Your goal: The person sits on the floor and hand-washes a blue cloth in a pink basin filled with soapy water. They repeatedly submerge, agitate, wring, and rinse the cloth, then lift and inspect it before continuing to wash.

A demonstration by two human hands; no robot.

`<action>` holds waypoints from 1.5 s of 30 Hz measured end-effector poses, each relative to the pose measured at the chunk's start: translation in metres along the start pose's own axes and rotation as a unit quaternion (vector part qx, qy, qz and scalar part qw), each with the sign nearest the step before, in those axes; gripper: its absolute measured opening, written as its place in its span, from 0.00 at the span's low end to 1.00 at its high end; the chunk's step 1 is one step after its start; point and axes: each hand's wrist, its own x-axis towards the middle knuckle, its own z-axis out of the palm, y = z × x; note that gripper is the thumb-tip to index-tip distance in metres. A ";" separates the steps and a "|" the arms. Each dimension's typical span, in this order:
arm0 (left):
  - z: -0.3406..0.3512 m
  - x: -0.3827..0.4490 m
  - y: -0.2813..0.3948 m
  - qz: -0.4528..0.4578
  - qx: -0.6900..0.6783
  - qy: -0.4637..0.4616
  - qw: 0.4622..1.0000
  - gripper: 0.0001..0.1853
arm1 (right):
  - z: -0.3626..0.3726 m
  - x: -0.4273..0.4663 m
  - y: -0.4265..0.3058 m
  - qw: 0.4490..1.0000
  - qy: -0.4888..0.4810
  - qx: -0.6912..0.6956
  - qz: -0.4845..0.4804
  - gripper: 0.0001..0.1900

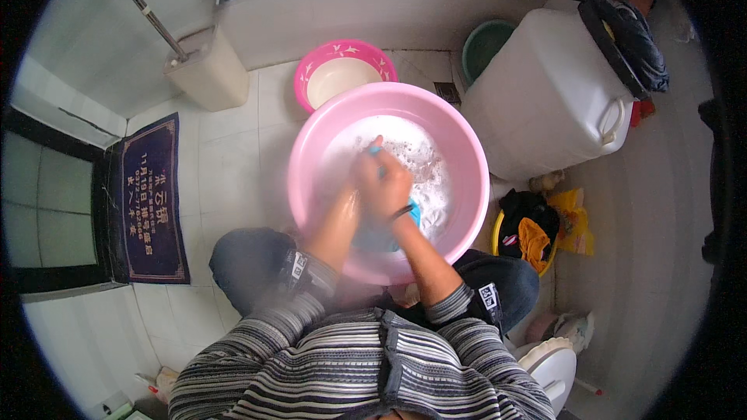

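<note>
A large pink plastic basin point(473, 186) with foamy water stands on the floor between my knees. Both my hands are close together over its middle, pressed on a blue cloth point(415, 213). My left hand point(367, 178) is on the picture's left, blurred and partly overlapped by the other. But the arms enter from both sides, so the hand on the left-side arm is my left hand, and my right hand point(394, 186), with a dark band at the wrist, closes on the cloth from the right. Bits of blue show between the fingers.
A smaller bright pink basin point(303, 79) touches the large one behind. At the right stand a big white plastic barrel point(537, 93), a green basin point(481, 49) and a yellow-rimmed tub point(496, 236) of dark and orange clothes. A dark mat point(154, 204) lies left.
</note>
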 end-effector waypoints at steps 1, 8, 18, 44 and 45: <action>-0.010 0.006 0.002 0.009 0.012 -0.014 1.000 0.15 | 0.008 -0.007 -0.013 0.993 -0.008 -0.054 -0.103 0.10; 0.010 -0.006 -0.023 -0.065 -0.035 -0.044 0.996 0.14 | -0.029 0.044 0.009 0.984 -0.001 -0.137 0.117 0.13; -0.039 0.027 -0.008 0.072 0.067 -0.021 0.995 0.15 | 0.010 -0.019 -0.035 0.987 -0.092 -0.089 -0.095 0.09; 0.013 -0.014 0.024 -0.042 0.001 0.065 0.997 0.17 | -0.005 0.013 -0.003 0.997 0.046 -0.024 0.050 0.11; 0.002 -0.009 0.028 -0.038 -0.042 -0.053 0.997 0.18 | 0.002 0.000 -0.015 1.000 0.021 -0.003 -0.011 0.11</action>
